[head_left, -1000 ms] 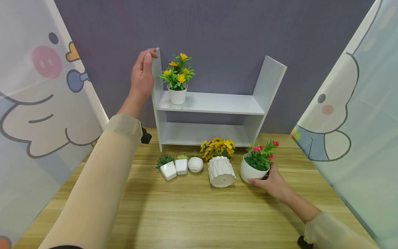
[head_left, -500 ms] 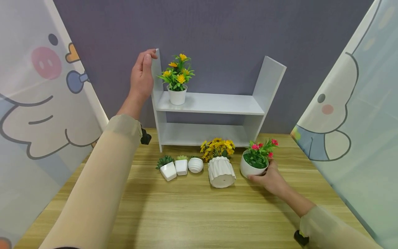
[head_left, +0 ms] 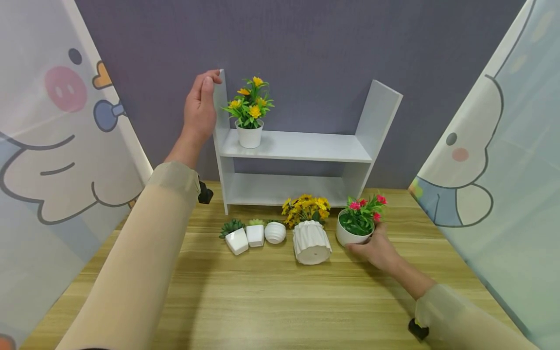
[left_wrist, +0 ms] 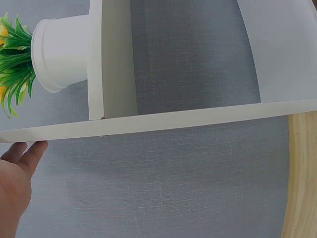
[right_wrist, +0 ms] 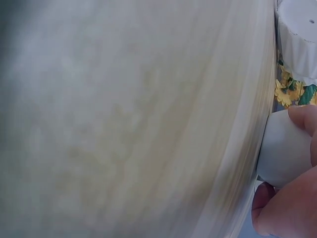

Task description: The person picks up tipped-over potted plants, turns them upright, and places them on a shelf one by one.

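My left hand [head_left: 200,104] is raised beside the left side panel of a white two-tier shelf [head_left: 297,151]. In the left wrist view, its fingertips [left_wrist: 34,151] touch the panel's outer side. On the upper board, near that panel, a yellow-flowered plant in a white pot [head_left: 250,133] stands upright. My right hand [head_left: 378,250] grips a potted plant with pink flowers [head_left: 350,237] low at its right side, thumb in front and fingers behind. In the right wrist view, thumb and fingers lie round the white pot [right_wrist: 285,148], near the wooden tabletop.
Left of the held pot, a fluted white pot with yellow flowers [head_left: 311,243] lies on its side on the wooden table [head_left: 280,301]. Farther left, three small white pots [head_left: 255,235] lie in a row, two with succulents visible. A grey wall [head_left: 306,48] rises behind the shelf.
My right hand has shifted the pink-flowered plant slightly left and away from me, towards the shelf. My left hand has stayed at the side panel.
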`<state>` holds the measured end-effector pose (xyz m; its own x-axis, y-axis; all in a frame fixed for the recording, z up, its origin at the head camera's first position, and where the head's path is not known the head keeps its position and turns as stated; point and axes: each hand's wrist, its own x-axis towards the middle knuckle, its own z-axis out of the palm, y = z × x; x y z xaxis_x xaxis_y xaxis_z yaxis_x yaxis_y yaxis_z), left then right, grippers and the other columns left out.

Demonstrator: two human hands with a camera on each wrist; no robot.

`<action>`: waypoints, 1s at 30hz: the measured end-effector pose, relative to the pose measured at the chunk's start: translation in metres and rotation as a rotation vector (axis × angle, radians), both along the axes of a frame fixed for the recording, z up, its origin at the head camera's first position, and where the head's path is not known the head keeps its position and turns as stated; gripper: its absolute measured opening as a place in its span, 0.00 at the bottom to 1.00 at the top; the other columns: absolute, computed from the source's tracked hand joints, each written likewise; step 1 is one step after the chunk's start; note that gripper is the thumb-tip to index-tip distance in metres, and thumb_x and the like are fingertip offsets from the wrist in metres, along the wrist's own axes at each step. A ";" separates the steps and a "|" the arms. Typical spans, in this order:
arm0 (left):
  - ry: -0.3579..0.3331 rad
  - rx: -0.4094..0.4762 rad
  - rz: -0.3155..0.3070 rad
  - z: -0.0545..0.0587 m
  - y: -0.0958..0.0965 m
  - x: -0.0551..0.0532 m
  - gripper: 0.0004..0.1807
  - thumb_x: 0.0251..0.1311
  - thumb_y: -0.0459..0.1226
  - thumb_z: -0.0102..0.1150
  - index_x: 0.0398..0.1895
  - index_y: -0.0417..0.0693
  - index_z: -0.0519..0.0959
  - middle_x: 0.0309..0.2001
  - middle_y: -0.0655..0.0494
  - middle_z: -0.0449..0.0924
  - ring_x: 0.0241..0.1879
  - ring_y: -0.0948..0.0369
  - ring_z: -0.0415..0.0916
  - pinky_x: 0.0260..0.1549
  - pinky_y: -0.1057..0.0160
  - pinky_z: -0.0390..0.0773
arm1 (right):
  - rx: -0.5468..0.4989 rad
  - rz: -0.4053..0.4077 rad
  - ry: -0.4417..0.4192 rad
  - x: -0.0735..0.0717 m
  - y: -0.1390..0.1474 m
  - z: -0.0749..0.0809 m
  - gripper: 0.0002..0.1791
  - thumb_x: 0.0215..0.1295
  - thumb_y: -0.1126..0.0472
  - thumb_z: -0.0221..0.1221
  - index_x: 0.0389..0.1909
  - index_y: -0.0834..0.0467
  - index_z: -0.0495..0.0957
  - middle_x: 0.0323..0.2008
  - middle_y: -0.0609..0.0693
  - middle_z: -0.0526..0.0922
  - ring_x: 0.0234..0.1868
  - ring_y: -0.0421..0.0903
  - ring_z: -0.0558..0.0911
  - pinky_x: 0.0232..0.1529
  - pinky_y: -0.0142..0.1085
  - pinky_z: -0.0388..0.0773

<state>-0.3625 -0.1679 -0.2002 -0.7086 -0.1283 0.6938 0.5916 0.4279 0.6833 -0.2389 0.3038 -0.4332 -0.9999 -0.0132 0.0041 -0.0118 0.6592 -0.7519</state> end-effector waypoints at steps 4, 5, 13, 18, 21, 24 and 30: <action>-0.003 -0.002 0.004 0.000 0.000 0.000 0.20 0.90 0.53 0.35 0.62 0.58 0.76 0.81 0.66 0.71 0.82 0.70 0.61 0.82 0.67 0.58 | -0.031 -0.016 0.021 -0.001 -0.004 -0.002 0.69 0.59 0.56 0.81 0.79 0.76 0.37 0.76 0.81 0.53 0.78 0.74 0.65 0.83 0.62 0.60; -0.003 -0.002 0.004 0.000 0.000 0.000 0.20 0.90 0.53 0.35 0.62 0.58 0.76 0.81 0.66 0.71 0.82 0.71 0.61 0.82 0.67 0.58 | -0.038 -0.020 0.022 -0.001 -0.005 -0.002 0.69 0.59 0.56 0.81 0.79 0.75 0.36 0.76 0.81 0.52 0.78 0.74 0.65 0.83 0.61 0.60; -0.003 -0.006 0.001 0.000 0.000 0.001 0.20 0.90 0.53 0.35 0.63 0.57 0.76 0.81 0.66 0.70 0.82 0.70 0.61 0.82 0.67 0.57 | -0.037 0.003 0.007 0.001 -0.007 0.000 0.73 0.61 0.52 0.81 0.82 0.73 0.32 0.78 0.80 0.50 0.78 0.72 0.65 0.82 0.63 0.61; 0.008 -0.006 -0.006 0.001 0.000 0.000 0.20 0.90 0.53 0.35 0.62 0.57 0.76 0.81 0.66 0.70 0.82 0.70 0.61 0.82 0.67 0.58 | -0.105 0.081 -0.057 0.001 0.003 0.000 0.74 0.65 0.51 0.79 0.86 0.66 0.26 0.83 0.77 0.49 0.84 0.71 0.59 0.83 0.65 0.56; 0.011 0.000 -0.006 0.001 0.000 0.000 0.20 0.90 0.53 0.35 0.62 0.57 0.76 0.80 0.66 0.71 0.81 0.70 0.62 0.81 0.67 0.58 | -0.155 0.124 -0.096 -0.001 0.009 0.000 0.72 0.68 0.51 0.77 0.87 0.64 0.26 0.85 0.74 0.49 0.84 0.69 0.58 0.83 0.64 0.57; 0.000 -0.002 0.003 0.001 0.000 0.001 0.20 0.90 0.54 0.35 0.62 0.58 0.76 0.81 0.67 0.71 0.82 0.70 0.62 0.82 0.67 0.58 | -0.198 0.142 -0.112 -0.003 0.014 -0.001 0.68 0.70 0.52 0.75 0.89 0.62 0.30 0.84 0.72 0.55 0.82 0.68 0.62 0.81 0.62 0.61; -0.014 -0.002 0.010 0.000 0.001 0.002 0.21 0.90 0.55 0.35 0.63 0.59 0.76 0.81 0.68 0.70 0.82 0.71 0.61 0.82 0.66 0.58 | -0.205 0.116 -0.125 -0.005 0.018 -0.003 0.66 0.71 0.50 0.74 0.89 0.62 0.35 0.83 0.70 0.60 0.80 0.66 0.66 0.80 0.60 0.64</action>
